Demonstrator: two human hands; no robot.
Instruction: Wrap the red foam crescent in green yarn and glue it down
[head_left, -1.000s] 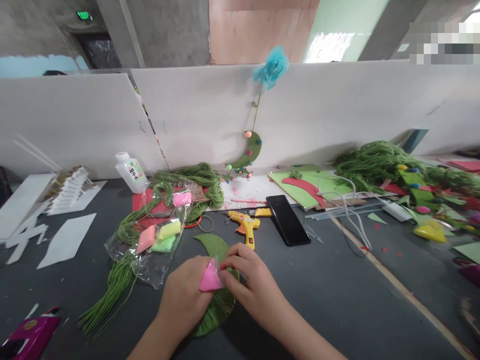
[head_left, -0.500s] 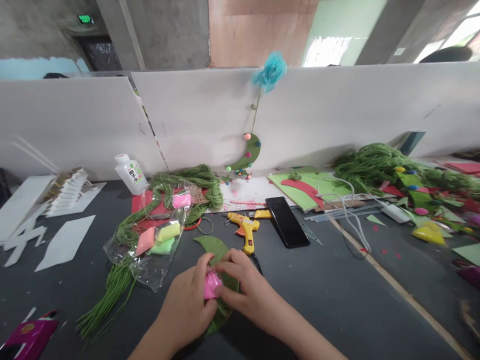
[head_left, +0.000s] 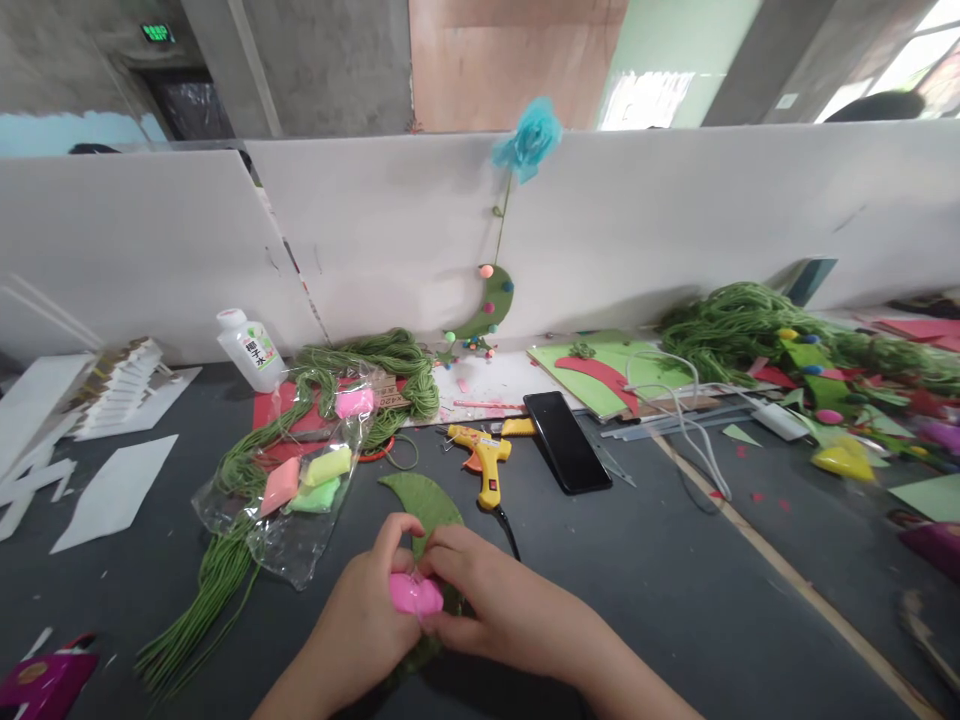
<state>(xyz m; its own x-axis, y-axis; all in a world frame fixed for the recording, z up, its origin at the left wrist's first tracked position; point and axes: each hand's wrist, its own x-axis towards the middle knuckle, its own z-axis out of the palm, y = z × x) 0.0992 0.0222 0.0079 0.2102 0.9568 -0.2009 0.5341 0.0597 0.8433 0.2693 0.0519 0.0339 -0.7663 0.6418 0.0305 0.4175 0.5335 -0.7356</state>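
Note:
Between my two hands is a small packet of bright pink modelling clay (head_left: 415, 595) in clear film. My left hand (head_left: 364, 615) grips it from the left, thumb below and index finger curled above. The fingertips of my right hand (head_left: 491, 595) pinch it on the other side. Beneath both hands lies a green crescent-shaped piece (head_left: 424, 500), its upper tip showing and its middle covered. A clear plastic bag (head_left: 296, 545) to the left holds more clay packets in pink, orange, yellow and green.
Beyond my hands lie a yellow glue gun (head_left: 487, 465) and a black phone (head_left: 568, 445). Green cord bundles (head_left: 225, 595) spread at the left, near a white bottle (head_left: 253, 355). A decorated crescent with a blue flower (head_left: 532, 140) stands against the white partition (head_left: 375, 220).
My hands and the pink packet have moved slightly down and toward me. The packet has turned and now shows wider between the fingers. The whole view has shifted a little.

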